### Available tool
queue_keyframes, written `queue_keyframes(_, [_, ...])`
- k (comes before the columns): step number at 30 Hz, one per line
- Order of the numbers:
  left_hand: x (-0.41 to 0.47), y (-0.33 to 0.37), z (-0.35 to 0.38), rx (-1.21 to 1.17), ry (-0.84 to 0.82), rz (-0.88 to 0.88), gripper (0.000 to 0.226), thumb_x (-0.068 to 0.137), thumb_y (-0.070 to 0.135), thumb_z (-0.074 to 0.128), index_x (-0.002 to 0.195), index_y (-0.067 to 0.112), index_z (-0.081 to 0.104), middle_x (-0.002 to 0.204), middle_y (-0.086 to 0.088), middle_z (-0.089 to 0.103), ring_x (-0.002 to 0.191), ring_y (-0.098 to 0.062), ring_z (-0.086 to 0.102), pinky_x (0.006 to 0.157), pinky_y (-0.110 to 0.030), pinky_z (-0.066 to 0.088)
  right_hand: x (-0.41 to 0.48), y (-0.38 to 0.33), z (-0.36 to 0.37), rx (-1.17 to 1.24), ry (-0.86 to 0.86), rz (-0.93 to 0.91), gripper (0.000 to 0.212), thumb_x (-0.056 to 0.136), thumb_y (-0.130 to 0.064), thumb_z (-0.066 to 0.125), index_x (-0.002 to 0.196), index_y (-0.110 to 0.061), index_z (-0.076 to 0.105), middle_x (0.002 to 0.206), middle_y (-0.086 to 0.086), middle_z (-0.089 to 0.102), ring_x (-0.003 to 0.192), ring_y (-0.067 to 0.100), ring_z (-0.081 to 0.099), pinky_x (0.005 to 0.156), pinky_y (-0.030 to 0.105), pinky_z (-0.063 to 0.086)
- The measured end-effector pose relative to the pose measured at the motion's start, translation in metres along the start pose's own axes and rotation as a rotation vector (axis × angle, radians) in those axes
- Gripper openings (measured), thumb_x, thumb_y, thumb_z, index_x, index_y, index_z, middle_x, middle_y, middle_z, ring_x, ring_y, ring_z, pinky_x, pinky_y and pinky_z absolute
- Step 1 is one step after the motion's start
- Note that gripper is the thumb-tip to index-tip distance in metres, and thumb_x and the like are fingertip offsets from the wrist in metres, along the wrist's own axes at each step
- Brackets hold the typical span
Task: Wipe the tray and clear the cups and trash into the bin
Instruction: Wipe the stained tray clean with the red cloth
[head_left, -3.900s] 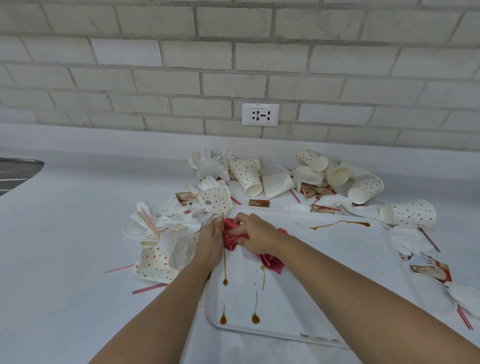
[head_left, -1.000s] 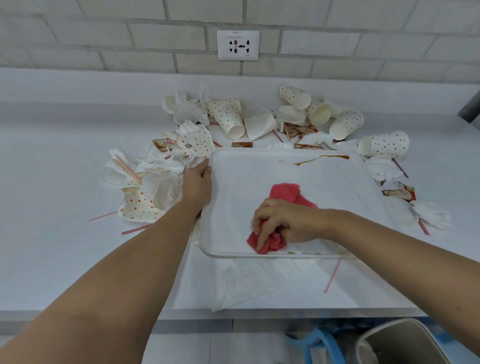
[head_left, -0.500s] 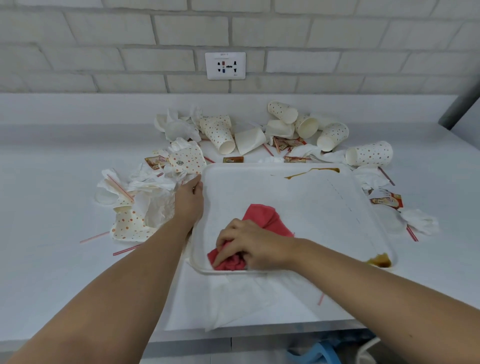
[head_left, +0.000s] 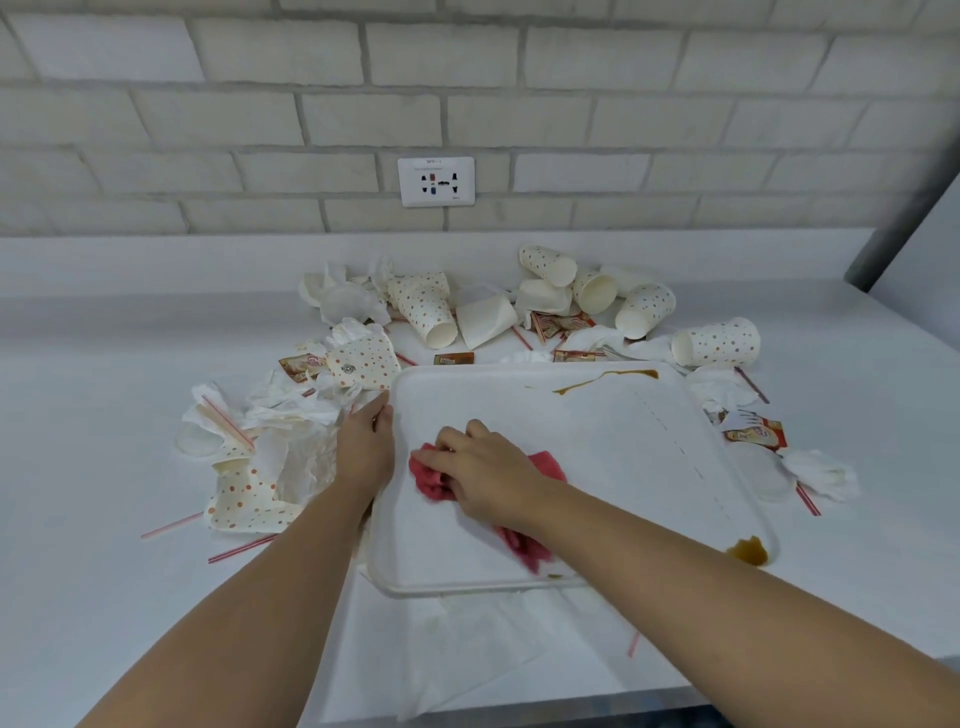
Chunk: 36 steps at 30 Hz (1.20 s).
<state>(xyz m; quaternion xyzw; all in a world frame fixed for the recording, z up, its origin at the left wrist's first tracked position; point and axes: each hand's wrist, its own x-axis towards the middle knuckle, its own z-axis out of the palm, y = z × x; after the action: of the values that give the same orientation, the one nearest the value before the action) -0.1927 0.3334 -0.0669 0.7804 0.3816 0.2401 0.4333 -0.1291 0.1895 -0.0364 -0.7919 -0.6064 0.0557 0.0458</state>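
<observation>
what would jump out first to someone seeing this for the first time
The crumpled red cloth stands out most, gripped by the right hand on the white plastic tray, while the left hand holds the tray's left rim. A brown sauce streak runs along its far edge and a brown sauce puddle sits in its near right corner. Toppled polka-dot paper cups and crumpled white napkins litter the counter behind and beside it.

Head camera looks down, close above the tray (head_left: 597, 441)
</observation>
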Motion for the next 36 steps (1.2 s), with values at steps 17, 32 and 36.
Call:
queue_keyframes(17, [-0.001, 0.001, 0.000, 0.043, -0.001, 0.022, 0.039, 0.098, 0.009, 0.037, 0.135, 0.009, 0.048, 0.130, -0.015, 0.058, 0.123, -0.030, 0.050, 0.110, -0.035, 0.028, 0.040, 0.036, -0.015, 0.215, 0.140, 0.729, 0.055, 0.090, -0.008, 0.051, 0.139, -0.006, 0.026, 0.135, 0.013, 0.037, 0.117, 0.029, 0.052, 0.090, 0.034, 0.046])
queue_keyframes(32, [-0.012, 0.044, 0.015, 0.395, 0.089, 0.254, 0.032, 0.096, 0.014, 0.044, 0.124, 0.006, 0.056, 0.124, -0.019, 0.048, 0.116, -0.035, 0.043, 0.097, -0.042, 0.037, -0.056, 0.113, -0.071, 0.066, 0.067, 0.879, 0.041, 0.092, -0.003, 0.038, 0.128, -0.015, 0.052, 0.132, 0.007, 0.052, 0.120, 0.026, 0.051, 0.093, 0.033, 0.043])
queue_keyframes(36, [-0.025, 0.072, 0.046, 0.405, -0.033, 0.328, 0.033, 0.096, 0.024, 0.043, 0.121, 0.009, 0.058, 0.123, -0.017, 0.048, 0.110, -0.034, 0.044, 0.097, -0.039, 0.034, -0.088, 0.141, -0.055, 0.105, 0.126, 0.997, 0.041, 0.092, 0.000, 0.041, 0.129, -0.012, 0.053, 0.134, 0.009, 0.048, 0.124, 0.025, 0.047, 0.097, 0.036, 0.044])
